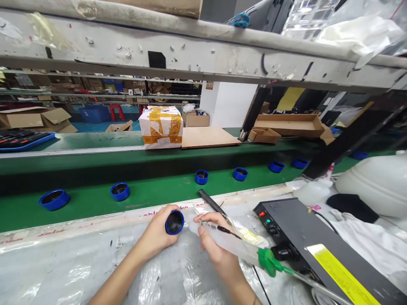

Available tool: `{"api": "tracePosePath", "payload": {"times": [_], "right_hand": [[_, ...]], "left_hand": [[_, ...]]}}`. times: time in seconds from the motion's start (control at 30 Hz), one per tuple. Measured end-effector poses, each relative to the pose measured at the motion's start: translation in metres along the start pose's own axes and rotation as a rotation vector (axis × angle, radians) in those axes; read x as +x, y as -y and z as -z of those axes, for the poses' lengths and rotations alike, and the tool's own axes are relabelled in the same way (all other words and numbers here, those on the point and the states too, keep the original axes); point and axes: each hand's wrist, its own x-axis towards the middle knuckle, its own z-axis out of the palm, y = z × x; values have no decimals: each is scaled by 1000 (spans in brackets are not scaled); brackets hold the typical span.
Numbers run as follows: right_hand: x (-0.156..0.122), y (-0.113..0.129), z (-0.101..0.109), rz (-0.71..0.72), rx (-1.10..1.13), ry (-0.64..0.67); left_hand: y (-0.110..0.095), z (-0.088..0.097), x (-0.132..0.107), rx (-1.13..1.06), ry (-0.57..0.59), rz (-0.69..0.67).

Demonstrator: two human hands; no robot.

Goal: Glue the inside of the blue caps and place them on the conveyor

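Observation:
My left hand point(160, 231) is wrapped around a blue ring-shaped cap point(174, 222) with a black inside, its opening tilted toward me. In my right hand point(219, 248) lies a translucent dispensing syringe point(237, 245) with a green fitting point(269, 262) and an air hose at its back end. The syringe tip points left at the cap, a small gap apart from it as far as I can see. A thin black cable runs along the syringe. Both hands are above the plastic-covered bench point(79, 271).
Several more blue caps point(120, 191) sit spaced along the green conveyor belt point(159, 186) beyond the bench. To the right stand a black dispenser box point(318, 241) with lit buttons and a large white jug point(375, 184). A black-handled tool point(211, 201) lies near the belt's edge. A beam point(190, 53) crosses overhead.

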Motion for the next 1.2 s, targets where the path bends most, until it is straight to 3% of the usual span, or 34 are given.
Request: {"api": "tracePosePath", "payload": {"times": [0.33,1.2], "right_hand": [[-4,0,-3,92,-85,62],[-8,6,-1,3,-82,175]], "left_hand": [[-2,-1,0,25,-1,-76],[-4,1,-1,43,29,-96]]}}
